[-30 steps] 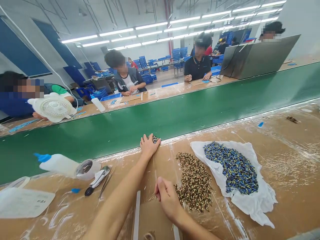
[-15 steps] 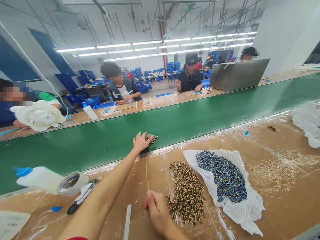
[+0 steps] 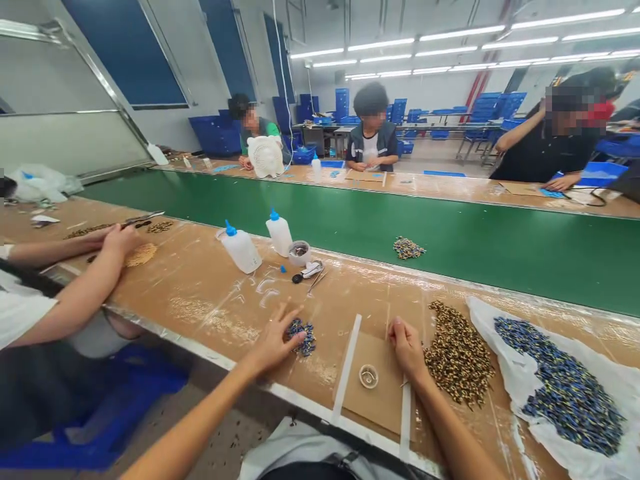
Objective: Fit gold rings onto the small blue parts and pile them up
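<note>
Leaning over the long counter (image 3: 210, 313), a person reaches out with both bare arms. The left hand (image 3: 273, 341) lies open with its fingers spread, right at the edge of a small cluster of blue-and-dark pieces (image 3: 301, 337). The right hand (image 3: 407, 347) curls closed at the edge of a cardboard sheet (image 3: 373, 417), and I cannot tell whether it holds anything. A small round dish (image 3: 369, 376) sits on that sheet, between two white strips (image 3: 347, 373). Just to the right of the hand lies a heap of speckled brown pieces (image 3: 457, 353), and beyond it a larger heap of blue pieces (image 3: 563, 390) rests on a crumpled white sheet (image 3: 493, 333). The pieces look tiny, light and loose, so I would expect them to slide and scatter at a careless sweep; fingertips look best for single ones, and a cupped hand under the edge of a heap for many. Two white squeeze bottles (image 3: 241, 248) stand near a roll of tape (image 3: 299, 253) and a pair of tweezers (image 3: 313, 280). A small speckled heap (image 3: 409, 248) sits on the green conveyor belt (image 3: 500, 260). To the left, a co-worker's hands (image 3: 120, 240) rest near other brown pieces (image 3: 140, 255).
</note>
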Demonstrator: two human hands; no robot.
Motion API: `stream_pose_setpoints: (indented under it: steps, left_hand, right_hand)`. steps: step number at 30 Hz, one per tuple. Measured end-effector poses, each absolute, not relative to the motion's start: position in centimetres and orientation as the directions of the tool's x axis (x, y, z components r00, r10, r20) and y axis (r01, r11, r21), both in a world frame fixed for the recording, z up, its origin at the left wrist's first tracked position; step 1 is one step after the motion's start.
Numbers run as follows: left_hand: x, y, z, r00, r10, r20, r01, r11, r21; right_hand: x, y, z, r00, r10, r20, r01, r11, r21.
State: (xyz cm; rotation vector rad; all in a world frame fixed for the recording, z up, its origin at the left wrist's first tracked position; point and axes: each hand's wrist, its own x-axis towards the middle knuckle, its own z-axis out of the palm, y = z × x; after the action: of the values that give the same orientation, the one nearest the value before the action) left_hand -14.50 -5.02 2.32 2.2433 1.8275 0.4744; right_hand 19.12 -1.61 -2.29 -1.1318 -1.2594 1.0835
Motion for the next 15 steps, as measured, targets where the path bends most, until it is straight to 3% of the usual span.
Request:
stream_pose_setpoints:
  steps: [6, 15]
  left_hand:
    - [-11.2, -7.6, 0.4, 0.201, 0.954, 0.223, 0.934, -0.255, 0.251]
    - [-9.7, -2.2, -1.9, 0.412, 0.861, 0.299, 0.805, -0.498, 0.322]
  right_hand:
    - [18.7, -1.6, -2.1, 0.057, 0.996, 0.076, 0.037, 0.074, -0.997]
    - [18.2, -0.2, -3.5, 0.172, 0.983, -0.059, 0.104, -0.078, -0.992]
